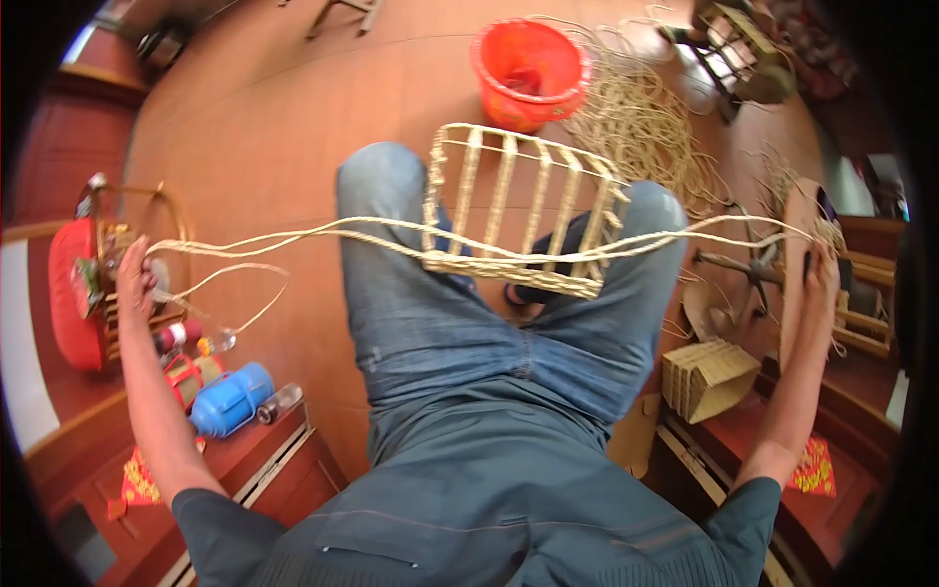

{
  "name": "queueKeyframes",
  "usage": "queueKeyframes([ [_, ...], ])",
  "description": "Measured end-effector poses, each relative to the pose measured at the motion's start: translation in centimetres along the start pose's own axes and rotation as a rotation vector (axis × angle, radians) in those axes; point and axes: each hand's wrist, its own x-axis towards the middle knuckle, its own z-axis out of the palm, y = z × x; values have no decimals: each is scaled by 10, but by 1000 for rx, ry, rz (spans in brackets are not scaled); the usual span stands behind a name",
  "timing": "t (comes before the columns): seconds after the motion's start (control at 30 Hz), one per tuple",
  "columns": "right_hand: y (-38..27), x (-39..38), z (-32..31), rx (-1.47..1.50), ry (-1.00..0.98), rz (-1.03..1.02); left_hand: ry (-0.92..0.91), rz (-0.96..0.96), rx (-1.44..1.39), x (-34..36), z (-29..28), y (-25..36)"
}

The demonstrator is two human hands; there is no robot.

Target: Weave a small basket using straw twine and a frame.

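Both my arms are spread wide, with two strands of pale twisted straw cord [372,231] stretched between my hands across my lap. At the far left, my left hand [135,279] is closed on the strands' ends, and a loose loop hangs beside it. My right hand [825,269] grips the other ends at the far right, its fingers partly hidden. Between my knees rests a rectangular frame [506,201] wrapped in the same straw cord, with several parallel slats. The strands pass over its near edge; whether they are fastened there I cannot tell.
Beyond the frame stand a red bucket [528,83] and a heap of loose cord [636,127]. A straw-coloured box-like piece [709,380] lies at right, near a metal-legged stand [748,264]. At left are a red rounded seat [76,293] and a blue jug [232,399].
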Motion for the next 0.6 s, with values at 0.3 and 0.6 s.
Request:
queueKeyframes([
  [0.3,-13,-69,30,9,156,-30,-7,37,168,54,-67,-56],
  [0.6,-19,-173,172,75,-29,140,-264,408,947,22,28,-39],
])
